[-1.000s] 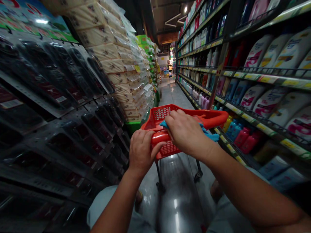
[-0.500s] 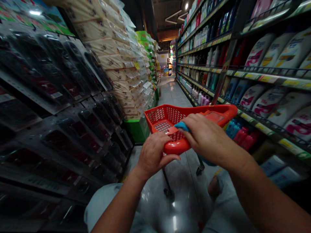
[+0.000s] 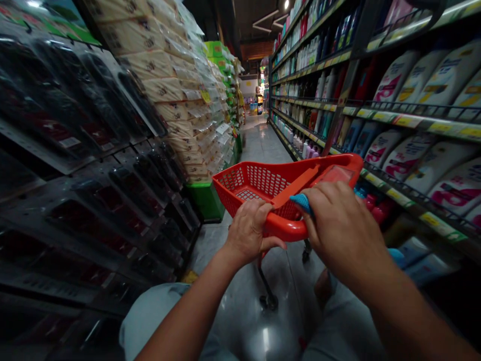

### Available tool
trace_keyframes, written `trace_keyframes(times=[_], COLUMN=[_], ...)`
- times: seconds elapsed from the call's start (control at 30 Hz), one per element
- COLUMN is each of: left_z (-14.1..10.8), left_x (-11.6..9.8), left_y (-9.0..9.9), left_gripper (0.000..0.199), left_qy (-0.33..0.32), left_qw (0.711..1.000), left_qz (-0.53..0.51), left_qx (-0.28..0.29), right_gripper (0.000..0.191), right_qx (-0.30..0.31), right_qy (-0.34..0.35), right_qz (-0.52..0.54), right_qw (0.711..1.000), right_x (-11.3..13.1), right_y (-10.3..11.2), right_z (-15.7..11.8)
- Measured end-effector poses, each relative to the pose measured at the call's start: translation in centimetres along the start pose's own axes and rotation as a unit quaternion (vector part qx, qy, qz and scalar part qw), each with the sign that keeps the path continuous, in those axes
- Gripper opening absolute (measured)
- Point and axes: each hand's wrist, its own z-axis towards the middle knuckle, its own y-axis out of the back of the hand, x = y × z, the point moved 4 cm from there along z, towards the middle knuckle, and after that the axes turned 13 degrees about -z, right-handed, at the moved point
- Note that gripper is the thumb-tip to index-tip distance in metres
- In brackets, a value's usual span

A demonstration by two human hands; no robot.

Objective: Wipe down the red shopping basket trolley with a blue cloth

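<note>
A red plastic shopping cart (image 3: pixel 286 228) with a perforated basket stands in front of me, its handle towards my body. My left hand (image 3: pixel 248 230) grips the handle's left corner, fingers over the top and thumb along the near side. A blue cloth (image 3: pixel 301 202) is bunched in my right hand (image 3: pixel 341 220), which presses it on the handle to the right of centre. Most of the cloth is hidden under the fingers. No goods show in the visible part of the basket.
Shelves of shampoo bottles (image 3: pixel 404 153) line the right side. On the left hang dark packaged goods (image 3: pixel 112 210), with stacked beige packs (image 3: pixel 169 105) beyond, near a green box (image 3: pixel 206 201). A grey tiled aisle (image 3: pixel 259 135) runs ahead. My knees flank the cart's wheels.
My right hand with the cloth has slid rightwards along the handle, baring more of its middle. The cart has turned slightly, and my left hand has shifted a little right with it.
</note>
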Motion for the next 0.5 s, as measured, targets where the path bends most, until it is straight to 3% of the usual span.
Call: trace_keyframes(times=[0.13, 0.37, 0.5], left_z=[-0.3, 0.5, 1.2], left_x=[0.4, -1.8, -1.9], left_y=[-0.8, -2.8, -3.3], left_gripper=[0.098, 0.093, 0.089], left_qy=[0.017, 0.017, 0.013], left_qw=[1.0, 0.996, 0.997], left_qz=[0.017, 0.07, 0.073], left_qx=[-0.018, -0.044, -0.026], right_gripper=[0.019, 0.017, 0.017], right_qx=[-0.017, -0.024, -0.016], right_qy=[0.053, -0.034, 0.002], right_qz=[0.008, -0.041, -0.047], right_qw=[0.998, 0.998, 0.999], right_x=[1.0, -1.6, -1.9], right_y=[0.4, 0.0, -0.1], right_z=[-0.7, -0.9, -1.1])
